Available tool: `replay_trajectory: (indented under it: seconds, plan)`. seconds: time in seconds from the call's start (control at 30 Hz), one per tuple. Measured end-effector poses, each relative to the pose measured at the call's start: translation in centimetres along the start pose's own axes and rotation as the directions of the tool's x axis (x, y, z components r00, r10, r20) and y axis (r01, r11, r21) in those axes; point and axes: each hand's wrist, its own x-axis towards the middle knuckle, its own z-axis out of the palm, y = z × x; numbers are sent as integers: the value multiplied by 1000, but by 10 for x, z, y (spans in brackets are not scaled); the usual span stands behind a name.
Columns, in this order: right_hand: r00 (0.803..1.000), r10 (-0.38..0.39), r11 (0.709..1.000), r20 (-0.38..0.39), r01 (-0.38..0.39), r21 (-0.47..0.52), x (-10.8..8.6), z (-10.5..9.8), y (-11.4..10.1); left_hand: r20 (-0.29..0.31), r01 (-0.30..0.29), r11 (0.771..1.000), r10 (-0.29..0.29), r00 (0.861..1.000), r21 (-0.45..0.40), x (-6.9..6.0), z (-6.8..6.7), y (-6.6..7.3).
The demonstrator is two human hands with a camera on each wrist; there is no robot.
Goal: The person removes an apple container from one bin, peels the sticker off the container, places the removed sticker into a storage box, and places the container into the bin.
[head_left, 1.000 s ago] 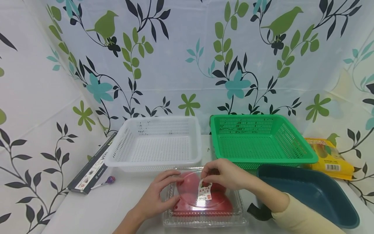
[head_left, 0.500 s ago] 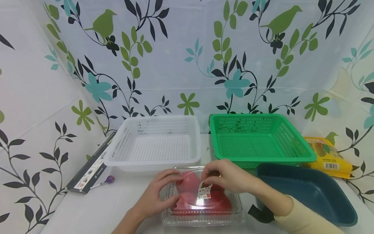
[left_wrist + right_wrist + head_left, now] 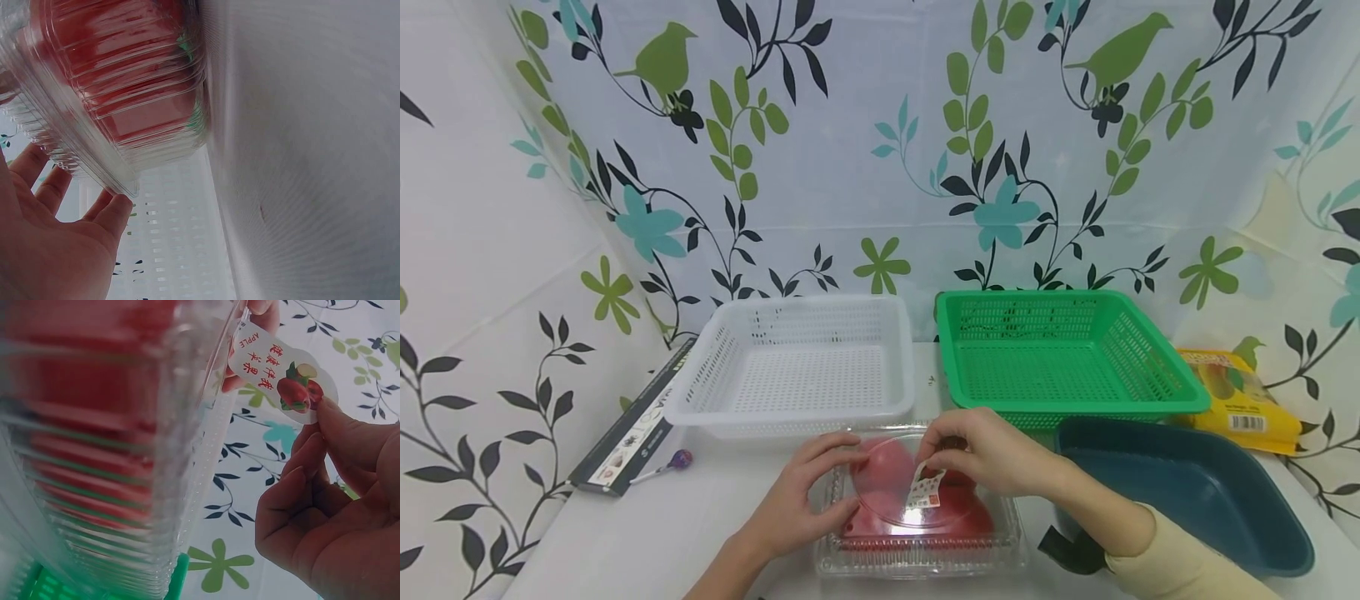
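Lying at far left, one long printed box (image 3: 643, 421) slants away on the worktop (image 3: 700, 500), and here's one lollipop (image 3: 681, 459) just beside it, stick toward the near left. Next, the first of two baskets: the white basket (image 3: 790, 419), behind. Now the left hand (image 3: 793, 502), first of two: fingers apart and unclenched, thumb forward, resting on the left side of one clear plastic container (image 3: 917, 567). That container sits front and centre, just before the baskets, with red contents (image 3: 947, 525) whose number can't be told through the glare. Its front edge runs left to right; it looks near square from here, so no telling its long axis. Over its top, one sticker (image 3: 922, 493), long axis running from the pinched end up high down to a free end pointing toward the person. And the right hand (image 3: 988, 458) has that upper end, the one with the apple picture, nipped between thumb and finger, other fingers curled in! Behind it, basket two, the green basket (image 3: 1075, 407). Then one black object (image 3: 1075, 552), partly behind the sleeve (image 3: 1180, 554), one dark blue tray (image 3: 1195, 492), and at far right one yellow bag (image 3: 1247, 408).
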Motion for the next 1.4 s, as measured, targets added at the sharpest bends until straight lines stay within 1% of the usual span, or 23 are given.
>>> replay_trajectory:
  seconds: [0.43,0.67,0.77,0.97,1.1,1.27,1.4]
  plan:
    - [999,48,995,4,-48,83,-1,0,9,4,5,1000,-5,1000,-3,0,0,0]
    - [997,70,996,-22,-69,53,-4,-3,11,5,10,1000,-10,1000,-4,0,0,1]
    - [997,79,995,-18,-78,70,-5,-6,11,3,10,1000,-10,1000,-11,0,0,2]
    - [995,82,991,-62,-75,107,-10,-16,8,2,8,1000,-8,1000,-17,0,-1,2]
    - [995,79,991,-66,-71,115,-14,-24,7,1,2,1000,-2,1000,-10,0,-1,3]
    - [994,84,990,-75,-75,118,-21,-33,11,-1,-4,1000,4,1000,-12,1,-2,2]
    - [991,100,989,-85,-89,117,-31,-41,18,-1,-8,1000,8,1000,-13,1,-1,2]
